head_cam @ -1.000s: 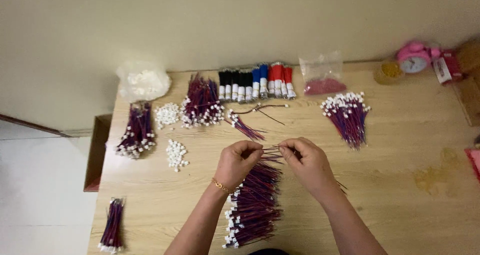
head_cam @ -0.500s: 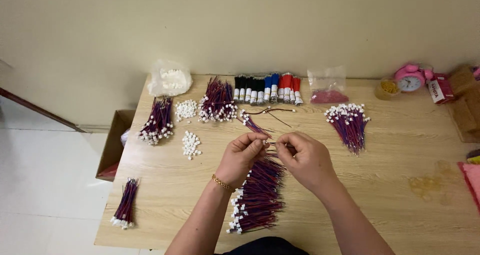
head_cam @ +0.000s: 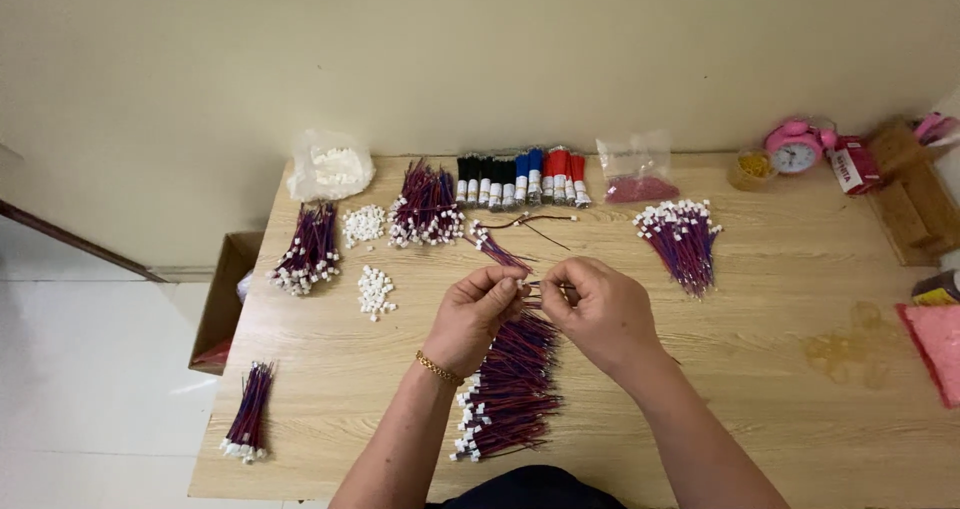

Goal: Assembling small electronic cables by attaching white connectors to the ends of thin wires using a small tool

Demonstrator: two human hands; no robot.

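Head view: over a wooden table (head_cam: 760, 369), the left hand (head_cam: 475, 314) pinches a small white connector (head_cam: 521, 283) between thumb and fingertips, while the right hand (head_cam: 595, 309) pinches a thin wire (head_cam: 535, 287) at the same spot, the two hands almost touching above the table's middle. Directly beneath them lies a big bundle (head_cam: 510, 389) of red-and-blue wires with white plugs, fanned toward the near edge. Loose white connectors sit in two small heaps (head_cam: 375, 291) to the left. More wire bundles lie beyond: one at the far left (head_cam: 305, 251), one near the back (head_cam: 425, 209), one to the right (head_cam: 682, 237), and a small one at the near-left corner (head_cam: 248, 414). Spools (head_cam: 520, 177) in black, blue and red line the back edge, beside a clear bag (head_cam: 330, 167) of white parts. A pink clock (head_cam: 795, 147) stands far right.
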